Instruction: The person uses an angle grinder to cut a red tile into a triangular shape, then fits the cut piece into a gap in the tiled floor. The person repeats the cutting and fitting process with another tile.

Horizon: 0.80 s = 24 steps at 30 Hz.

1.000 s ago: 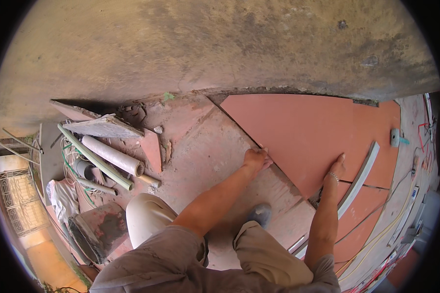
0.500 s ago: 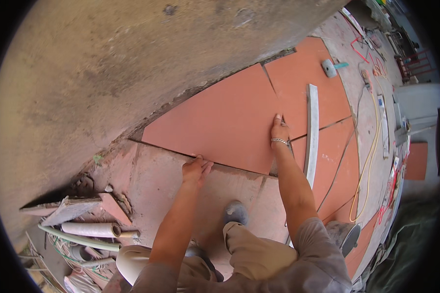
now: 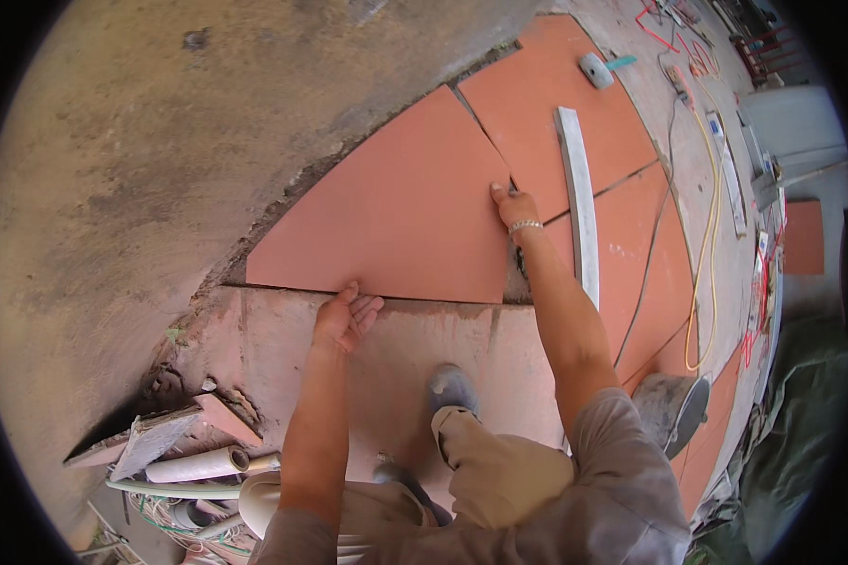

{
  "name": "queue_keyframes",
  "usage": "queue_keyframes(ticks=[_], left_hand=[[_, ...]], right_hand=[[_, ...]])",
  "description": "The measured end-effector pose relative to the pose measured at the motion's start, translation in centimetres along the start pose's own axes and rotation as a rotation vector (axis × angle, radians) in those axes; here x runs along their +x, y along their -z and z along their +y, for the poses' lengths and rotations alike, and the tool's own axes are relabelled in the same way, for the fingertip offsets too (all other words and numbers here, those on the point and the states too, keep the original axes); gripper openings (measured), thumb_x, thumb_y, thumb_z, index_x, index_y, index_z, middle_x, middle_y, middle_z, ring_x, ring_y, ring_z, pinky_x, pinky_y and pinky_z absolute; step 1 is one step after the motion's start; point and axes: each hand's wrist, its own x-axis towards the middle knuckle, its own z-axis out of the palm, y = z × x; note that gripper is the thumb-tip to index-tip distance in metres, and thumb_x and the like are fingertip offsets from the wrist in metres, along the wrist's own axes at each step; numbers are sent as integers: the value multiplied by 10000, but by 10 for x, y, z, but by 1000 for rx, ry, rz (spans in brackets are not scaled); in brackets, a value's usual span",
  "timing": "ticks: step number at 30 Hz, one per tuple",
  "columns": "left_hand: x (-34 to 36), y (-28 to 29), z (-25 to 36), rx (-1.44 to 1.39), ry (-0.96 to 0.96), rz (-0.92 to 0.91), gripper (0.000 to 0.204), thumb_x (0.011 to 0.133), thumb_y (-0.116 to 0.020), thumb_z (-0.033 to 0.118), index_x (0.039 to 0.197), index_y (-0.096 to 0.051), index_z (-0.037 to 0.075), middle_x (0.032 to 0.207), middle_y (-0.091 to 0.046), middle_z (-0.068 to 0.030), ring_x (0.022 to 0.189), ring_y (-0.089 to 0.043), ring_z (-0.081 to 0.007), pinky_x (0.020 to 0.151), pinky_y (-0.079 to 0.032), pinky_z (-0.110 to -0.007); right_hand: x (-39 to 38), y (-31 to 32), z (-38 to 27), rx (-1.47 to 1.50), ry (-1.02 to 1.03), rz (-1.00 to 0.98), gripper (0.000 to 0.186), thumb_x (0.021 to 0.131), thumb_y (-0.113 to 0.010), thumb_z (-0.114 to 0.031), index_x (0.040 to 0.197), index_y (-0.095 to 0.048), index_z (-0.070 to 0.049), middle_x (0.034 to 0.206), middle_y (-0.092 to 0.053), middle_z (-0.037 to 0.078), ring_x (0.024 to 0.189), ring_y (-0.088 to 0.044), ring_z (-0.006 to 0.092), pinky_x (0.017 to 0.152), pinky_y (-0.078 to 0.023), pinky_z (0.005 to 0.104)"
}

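A large terracotta floor tile [image 3: 396, 221] lies against the rough grey wall [image 3: 160, 141]. My left hand [image 3: 344, 318] rests on its near edge, fingers spread flat on the mortar bed [image 3: 415, 334]. My right hand [image 3: 512, 204] presses on the tile's right edge, at the joint with the neighbouring tile [image 3: 537, 104]; a bracelet is on that wrist. Neither hand holds anything. A long pale straightedge [image 3: 579, 202] lies across the tiles just right of my right hand.
Pipes and broken tile pieces [image 3: 198, 452] are piled at lower left. A grey bucket [image 3: 674, 405] stands at my right. A yellow cable [image 3: 702, 254], a float with a teal handle [image 3: 598, 69] and tools lie on the laid tiles. My shoe [image 3: 452, 386] rests on the mortar.
The view has swung left and closer to the tile. My right hand slid down to the tile's right edge; my left hand stays on its near edge.
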Motion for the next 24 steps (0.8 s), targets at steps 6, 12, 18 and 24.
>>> queue_keyframes(ticks=[6,12,18,24], left_hand=[[-29,11,20,249,9,-40,437,1023,-682,450,1256,-676,81,1131,-788,-63,996,-753,-181,818,-525,-303],[-24,22,39,448,-220,100,362,997,-711,418,1198,-709,117,1097,-795,-25,908,-749,-139,742,-518,-294],[40,103,86,1009,-848,501,507,934,-758,289,1333,-668,-10,1185,-757,-174,1057,-726,-311,905,-551,-400],[66,167,117,1551,-941,691,803,889,-809,341,1469,-493,-115,1429,-566,-354,1372,-520,-510,1122,-471,-530]], right_hand=[[-9,5,-10,11,-126,-35,650,922,-750,-493,1108,-747,130,1080,-757,289,1029,-741,382,932,-554,434],[-25,7,-19,-68,-75,51,582,896,-787,-474,1007,-761,97,995,-775,263,949,-761,363,866,-569,433],[-16,14,-14,-267,2,-29,530,898,-763,-486,901,-786,44,988,-756,283,959,-746,392,896,-566,461],[-29,28,-12,-527,145,-102,539,904,-754,-507,908,-774,32,938,-768,239,900,-750,376,872,-574,463]])
